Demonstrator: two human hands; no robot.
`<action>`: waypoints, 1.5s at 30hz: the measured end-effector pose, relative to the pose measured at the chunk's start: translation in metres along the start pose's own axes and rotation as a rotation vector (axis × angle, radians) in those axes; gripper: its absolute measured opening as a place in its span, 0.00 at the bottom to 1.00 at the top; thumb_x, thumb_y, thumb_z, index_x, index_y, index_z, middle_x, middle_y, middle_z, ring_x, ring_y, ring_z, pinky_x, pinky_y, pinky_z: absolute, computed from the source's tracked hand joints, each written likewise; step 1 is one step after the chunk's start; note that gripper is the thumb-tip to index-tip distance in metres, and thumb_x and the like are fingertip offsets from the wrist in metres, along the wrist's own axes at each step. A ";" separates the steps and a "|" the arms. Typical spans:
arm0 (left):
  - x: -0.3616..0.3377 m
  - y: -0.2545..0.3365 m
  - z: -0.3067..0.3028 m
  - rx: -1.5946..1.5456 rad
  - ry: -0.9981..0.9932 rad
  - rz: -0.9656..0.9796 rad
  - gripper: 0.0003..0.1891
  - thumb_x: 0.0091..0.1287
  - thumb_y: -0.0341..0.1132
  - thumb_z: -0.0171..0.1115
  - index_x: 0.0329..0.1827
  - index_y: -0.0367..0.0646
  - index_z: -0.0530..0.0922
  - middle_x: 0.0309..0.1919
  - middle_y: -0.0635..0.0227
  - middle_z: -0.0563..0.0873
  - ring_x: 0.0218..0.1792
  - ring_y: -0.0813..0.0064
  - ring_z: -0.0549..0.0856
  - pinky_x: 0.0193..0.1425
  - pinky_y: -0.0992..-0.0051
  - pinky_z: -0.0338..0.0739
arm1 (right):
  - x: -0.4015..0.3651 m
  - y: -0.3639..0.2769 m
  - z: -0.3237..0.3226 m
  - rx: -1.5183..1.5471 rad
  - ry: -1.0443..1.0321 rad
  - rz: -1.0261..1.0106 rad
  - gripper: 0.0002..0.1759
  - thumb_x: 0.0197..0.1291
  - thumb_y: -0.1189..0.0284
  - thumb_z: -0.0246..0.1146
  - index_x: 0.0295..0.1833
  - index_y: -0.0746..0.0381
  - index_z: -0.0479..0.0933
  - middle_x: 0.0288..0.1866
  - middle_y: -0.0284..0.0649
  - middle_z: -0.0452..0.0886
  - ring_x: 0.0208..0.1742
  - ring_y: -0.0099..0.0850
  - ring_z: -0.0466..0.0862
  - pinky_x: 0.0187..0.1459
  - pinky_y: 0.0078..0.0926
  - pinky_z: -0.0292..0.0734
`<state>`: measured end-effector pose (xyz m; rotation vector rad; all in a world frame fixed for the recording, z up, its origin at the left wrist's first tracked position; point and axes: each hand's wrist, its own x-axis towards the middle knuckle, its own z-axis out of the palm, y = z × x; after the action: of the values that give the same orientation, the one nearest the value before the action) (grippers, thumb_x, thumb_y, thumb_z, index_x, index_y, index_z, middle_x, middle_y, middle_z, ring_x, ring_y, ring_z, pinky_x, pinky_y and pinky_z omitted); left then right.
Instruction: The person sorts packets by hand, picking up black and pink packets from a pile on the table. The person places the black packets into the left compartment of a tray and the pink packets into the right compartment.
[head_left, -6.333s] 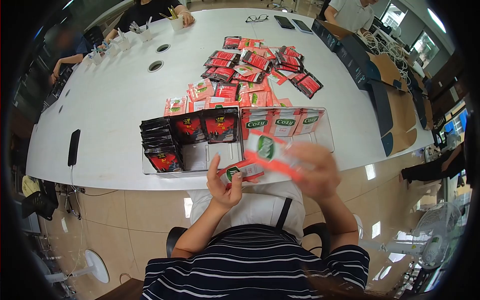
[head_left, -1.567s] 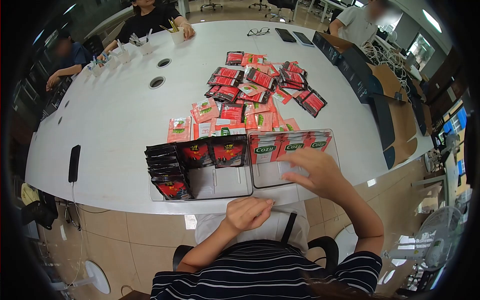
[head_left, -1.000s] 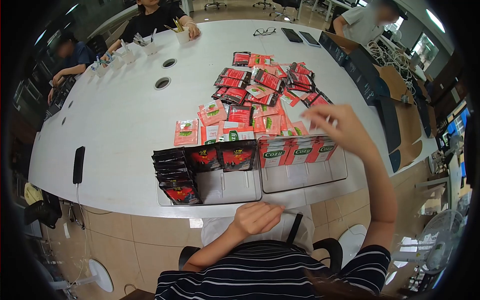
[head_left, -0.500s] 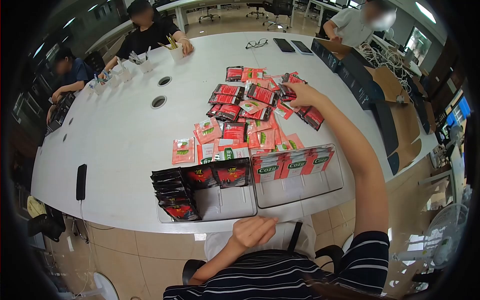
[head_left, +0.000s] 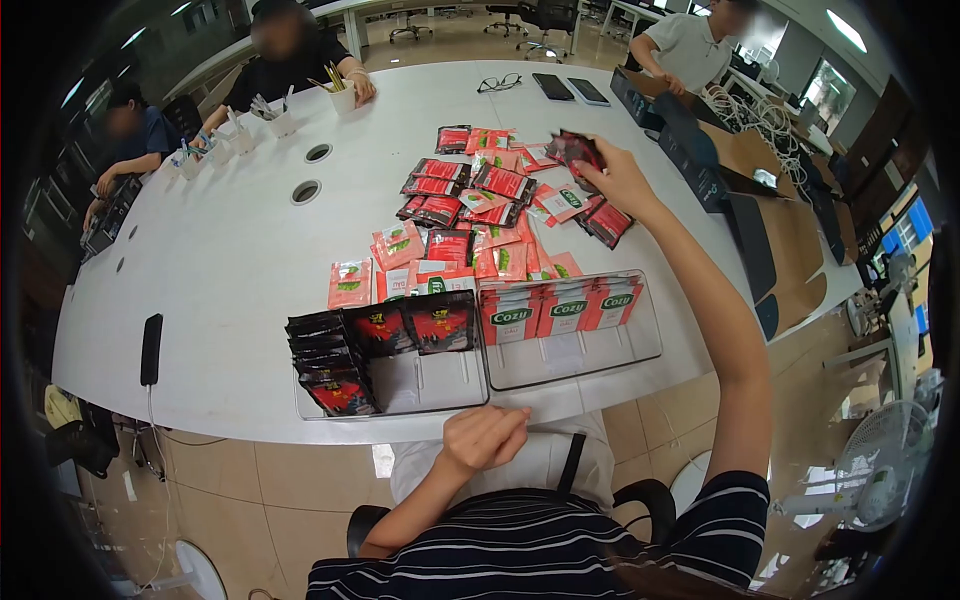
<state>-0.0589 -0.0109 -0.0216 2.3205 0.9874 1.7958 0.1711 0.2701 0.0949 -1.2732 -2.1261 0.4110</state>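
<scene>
The white table (head_left: 215,290) fills the middle of the frame. Open dark boxes (head_left: 690,165) with brown inner flaps line its upper right side; their white print is too small to read. The right forearm (head_left: 705,290) passes between these boxes and the right clear tray (head_left: 590,362). That tray holds upright red-and-white sachets (head_left: 567,316) labelled "Cozy" on green. The left clear tray (head_left: 432,388), lower centre, holds black-and-red sachets (head_left: 438,325); their lettering cannot be read reliably. Beyond both trays, a mixed heap of loose sachets (head_left: 452,245) extends to upper centre.

Right hand (head_left: 614,174), upper right of centre: fingers closed on dark sachets (head_left: 574,150), slightly blurred, at the heap's right edge. Left hand (head_left: 484,437), lower centre: fingers curled inward, palm hidden, near the table edge. Two phones (head_left: 570,89) and eyeglasses (head_left: 499,83) lie at top centre.
</scene>
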 end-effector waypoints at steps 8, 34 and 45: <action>0.015 0.023 -0.009 -0.647 -0.103 -0.559 0.24 0.66 0.29 0.61 0.63 0.33 0.65 0.52 0.49 0.82 0.44 0.62 0.88 0.42 0.74 0.84 | -0.099 -0.121 -0.031 1.027 0.013 0.227 0.20 0.66 0.71 0.59 0.60 0.65 0.67 0.54 0.39 0.78 0.51 0.23 0.81 0.53 0.24 0.78; -0.020 0.052 -0.027 -0.919 0.465 -0.671 0.40 0.72 0.63 0.36 0.73 0.37 0.50 0.70 0.50 0.62 0.65 0.58 0.72 0.71 0.59 0.63 | -0.207 -0.199 0.081 0.620 -0.102 -0.031 0.17 0.45 0.73 0.76 0.39 0.63 0.77 0.32 0.32 0.80 0.32 0.21 0.78 0.36 0.18 0.71; -0.013 0.036 -0.059 -0.626 0.774 -0.628 0.33 0.75 0.56 0.33 0.68 0.33 0.58 0.65 0.51 0.68 0.57 0.60 0.79 0.39 0.64 0.88 | -0.178 -0.209 0.064 0.792 0.140 0.028 0.15 0.56 0.82 0.67 0.48 0.67 0.73 0.33 0.36 0.83 0.32 0.15 0.80 0.30 0.12 0.72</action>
<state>-0.0959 -0.0660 0.0012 0.8259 0.8621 2.2437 0.0485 0.0163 0.0987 -0.8272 -1.5629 1.0164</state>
